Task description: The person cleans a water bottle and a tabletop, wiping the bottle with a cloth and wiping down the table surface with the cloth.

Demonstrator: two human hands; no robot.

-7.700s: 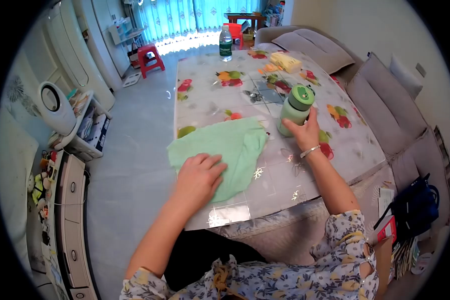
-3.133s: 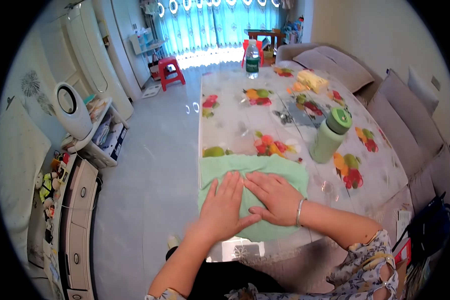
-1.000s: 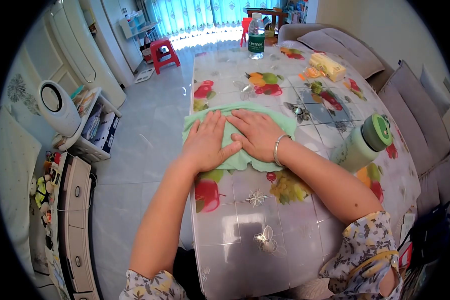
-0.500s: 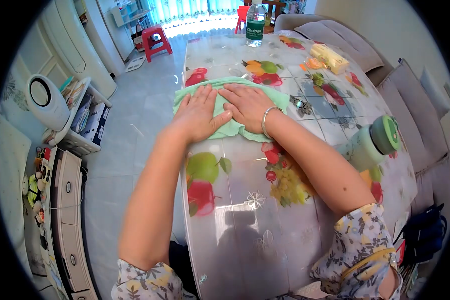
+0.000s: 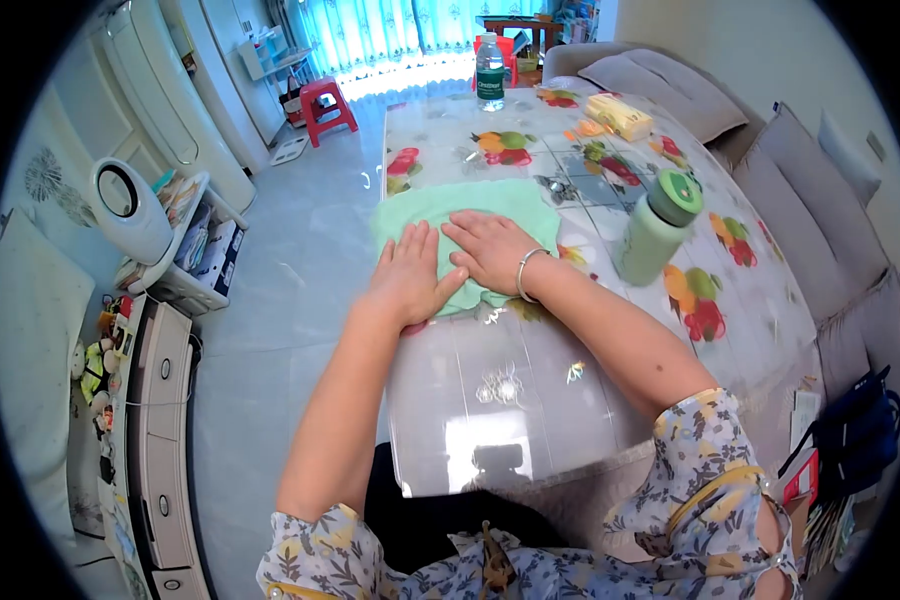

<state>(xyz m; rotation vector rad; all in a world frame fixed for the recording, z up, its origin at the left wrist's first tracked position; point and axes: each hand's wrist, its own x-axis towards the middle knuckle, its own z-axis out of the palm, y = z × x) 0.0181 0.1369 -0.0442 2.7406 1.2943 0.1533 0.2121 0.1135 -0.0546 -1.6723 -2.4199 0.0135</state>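
A light green cloth (image 5: 515, 200) lies spread on the fruit-patterned table (image 5: 560, 420), near its left edge. My left hand (image 5: 410, 278) rests flat on the cloth's lower left part, fingers stretched forward. Beside it, my right hand (image 5: 494, 250) presses flat on the cloth with its fingers extended and a silver bracelet at the wrist. The two hands are close together at the thumbs. To the right of my right hand stands a green bottle (image 5: 654, 232) with a green lid, upright and untouched.
A water bottle (image 5: 490, 75) stands at the table's far end, with a yellow package (image 5: 620, 116) to its right. A grey sofa (image 5: 820, 200) runs along the right side. On the floor at the left are a red stool (image 5: 327, 108) and a white shelf (image 5: 198, 238).
Both hands moved from the bottle and cloth to lie together on the cloth. The cloth and hands slid away from the near edge, and lately back slightly toward me.
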